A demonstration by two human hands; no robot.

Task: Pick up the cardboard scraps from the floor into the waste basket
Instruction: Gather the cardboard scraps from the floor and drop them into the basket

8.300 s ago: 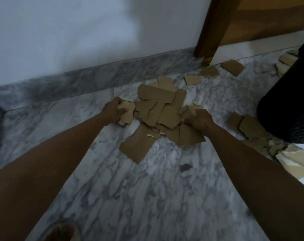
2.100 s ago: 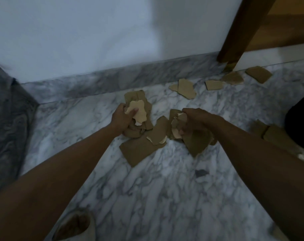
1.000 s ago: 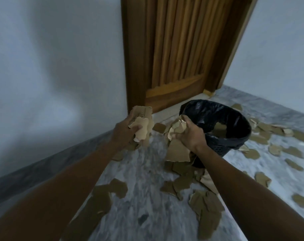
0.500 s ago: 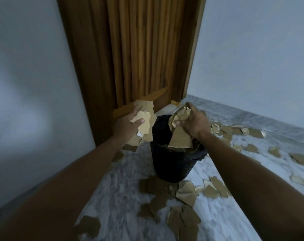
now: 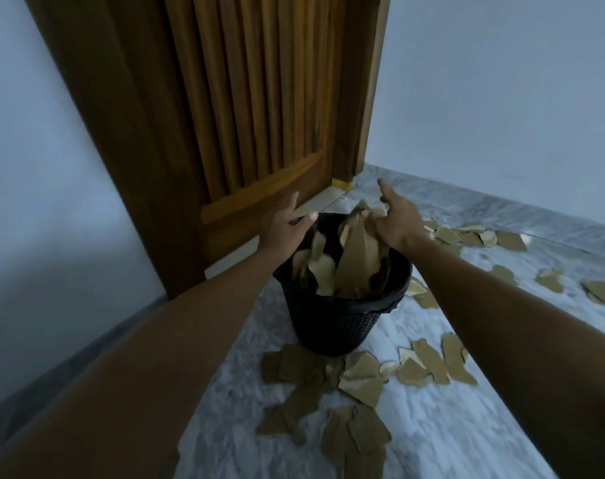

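While both of my hands hover over the black mesh plastic waste basket [image 5: 332,326], I see the left hand [image 5: 283,227] spread wide with nothing in it, fingers splayed above the left side of the rim. My right hand [image 5: 394,220] is also opened out, index finger pointing away toward the corner; torn brown cardboard scraps [image 5: 354,261] sit against its palm side, but I cannot tell whether any finger still grips them. These pieces stand in the mouth of the basket, their long axes roughly upright, with the tallest pointed piece tipping its narrow end up toward my right hand. A black liner bag [image 5: 392,300] folds over the rim.

The basket stands upright on the grey-veined white marble floor [image 5: 432,437], just in front of the ribbed brown wooden door [image 5: 259,98]. More flat brown cardboard pieces [image 5: 360,378] lie on the floor touching the near foot of the basket and spread toward me, and another scatter of loose scraps [image 5: 473,236] lies flat to the right, along the marble skirting below the pale wall [image 5: 501,81]. Those floor pieces lie every which way, with no common direction.

I can read no writing, brand or label on the cardboard, the basket or the door.
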